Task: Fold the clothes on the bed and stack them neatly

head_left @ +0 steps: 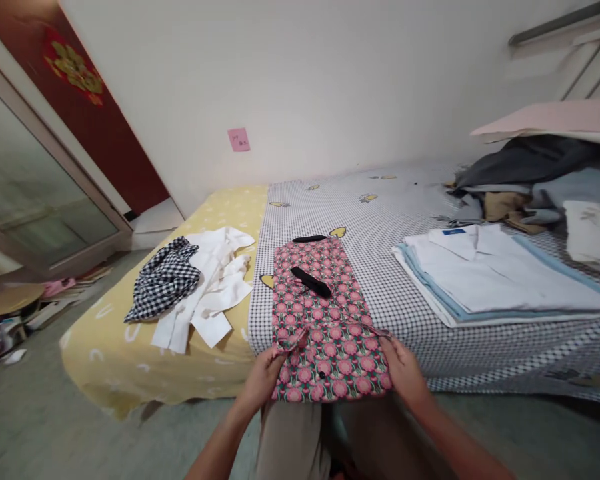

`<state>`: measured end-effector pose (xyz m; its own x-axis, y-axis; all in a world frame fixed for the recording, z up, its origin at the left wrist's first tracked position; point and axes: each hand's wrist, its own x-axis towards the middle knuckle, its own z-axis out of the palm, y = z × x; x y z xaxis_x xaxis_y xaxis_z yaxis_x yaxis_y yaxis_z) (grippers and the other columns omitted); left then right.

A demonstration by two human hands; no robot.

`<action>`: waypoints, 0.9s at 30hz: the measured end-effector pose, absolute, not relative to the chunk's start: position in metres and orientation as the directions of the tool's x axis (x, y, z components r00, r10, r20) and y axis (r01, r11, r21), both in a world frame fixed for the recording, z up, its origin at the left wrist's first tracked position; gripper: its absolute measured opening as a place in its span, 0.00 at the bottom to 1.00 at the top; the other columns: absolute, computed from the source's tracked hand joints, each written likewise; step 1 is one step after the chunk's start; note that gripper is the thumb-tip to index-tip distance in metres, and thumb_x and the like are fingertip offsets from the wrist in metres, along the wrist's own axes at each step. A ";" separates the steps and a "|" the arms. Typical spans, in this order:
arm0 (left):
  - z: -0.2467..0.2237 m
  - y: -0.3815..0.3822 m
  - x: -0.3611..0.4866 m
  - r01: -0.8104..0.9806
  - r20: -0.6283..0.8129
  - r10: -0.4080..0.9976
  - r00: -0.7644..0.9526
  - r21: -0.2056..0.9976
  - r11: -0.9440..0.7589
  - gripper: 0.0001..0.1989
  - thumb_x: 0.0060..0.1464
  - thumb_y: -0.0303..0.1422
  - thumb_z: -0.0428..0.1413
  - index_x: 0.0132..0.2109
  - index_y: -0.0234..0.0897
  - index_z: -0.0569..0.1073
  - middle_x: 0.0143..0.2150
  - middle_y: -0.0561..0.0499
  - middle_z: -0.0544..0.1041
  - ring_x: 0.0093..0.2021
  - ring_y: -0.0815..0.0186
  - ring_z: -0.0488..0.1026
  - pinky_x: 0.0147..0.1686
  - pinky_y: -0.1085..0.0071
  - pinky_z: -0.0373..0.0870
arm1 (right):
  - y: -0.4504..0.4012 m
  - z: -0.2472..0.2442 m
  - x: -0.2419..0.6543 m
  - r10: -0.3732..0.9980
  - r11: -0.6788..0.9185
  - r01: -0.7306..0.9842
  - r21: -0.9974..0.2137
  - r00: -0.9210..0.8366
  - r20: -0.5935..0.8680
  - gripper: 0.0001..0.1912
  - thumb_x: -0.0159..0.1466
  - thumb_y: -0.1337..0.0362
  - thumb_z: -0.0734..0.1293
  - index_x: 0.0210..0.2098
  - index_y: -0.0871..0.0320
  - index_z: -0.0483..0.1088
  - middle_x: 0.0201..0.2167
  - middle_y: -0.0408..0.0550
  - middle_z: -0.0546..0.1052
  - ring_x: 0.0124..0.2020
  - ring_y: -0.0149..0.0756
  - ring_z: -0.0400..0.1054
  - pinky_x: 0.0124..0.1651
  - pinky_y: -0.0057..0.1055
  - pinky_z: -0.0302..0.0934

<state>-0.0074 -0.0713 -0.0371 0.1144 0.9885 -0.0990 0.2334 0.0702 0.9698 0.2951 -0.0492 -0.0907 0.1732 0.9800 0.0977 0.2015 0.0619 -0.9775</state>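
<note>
A pink floral shirt (325,320) lies folded lengthwise on the bed, its near end at the bed's front edge. My left hand (263,380) pinches the shirt's near left edge, lifting a small flap of cloth. My right hand (403,370) holds the near right edge, with a narrow strip of the fabric stretched up toward it. A black strip (311,281) lies across the upper part of the shirt, and a second black piece (309,238) shows at its far end. A small dark button (323,375) sits near the shirt's lower end.
A folded stack of white and pale blue shirts (500,273) lies to the right, with a heap of dark and tan clothes (525,173) behind it. A gingham garment (163,280) and a white garment (220,287) lie left, on the yellow sheet (115,360).
</note>
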 end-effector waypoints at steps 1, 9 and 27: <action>-0.037 -0.067 -0.006 0.242 -0.082 0.992 0.092 0.968 0.058 0.24 0.53 0.53 0.54 0.44 0.38 0.80 0.46 0.48 0.83 0.52 0.53 0.75 0.57 0.56 0.69 | -0.047 -0.092 0.295 0.971 0.079 0.246 -0.966 0.200 0.131 0.32 0.63 0.36 0.58 0.42 0.57 0.76 0.41 0.54 0.82 0.43 0.47 0.74 0.50 0.41 0.68; -0.033 -0.042 -0.009 0.292 -0.139 0.990 0.001 0.947 0.132 0.28 0.49 0.56 0.58 0.41 0.35 0.79 0.42 0.43 0.84 0.49 0.47 0.77 0.53 0.53 0.72 | -0.030 -0.095 0.311 0.963 -0.021 0.478 -0.878 0.247 0.111 0.37 0.61 0.40 0.62 0.63 0.54 0.64 0.38 0.51 0.82 0.35 0.50 0.77 0.43 0.45 0.68; -0.028 -0.065 -0.025 0.900 0.500 0.854 0.143 0.293 -0.322 0.25 0.67 0.31 0.44 0.67 0.55 0.62 0.71 0.47 0.62 0.72 0.54 0.54 0.69 0.46 0.44 | -0.047 -0.062 0.308 0.759 0.271 0.910 -0.313 -0.002 0.652 0.22 0.71 0.56 0.56 0.63 0.45 0.65 0.63 0.54 0.68 0.64 0.54 0.60 0.64 0.62 0.50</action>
<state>-0.0249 -0.0647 -0.0275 0.1431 0.8542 0.4999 0.9000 -0.3224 0.2932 0.3075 -0.0468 -0.0624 -0.0019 0.7586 0.6515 0.9105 0.2708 -0.3127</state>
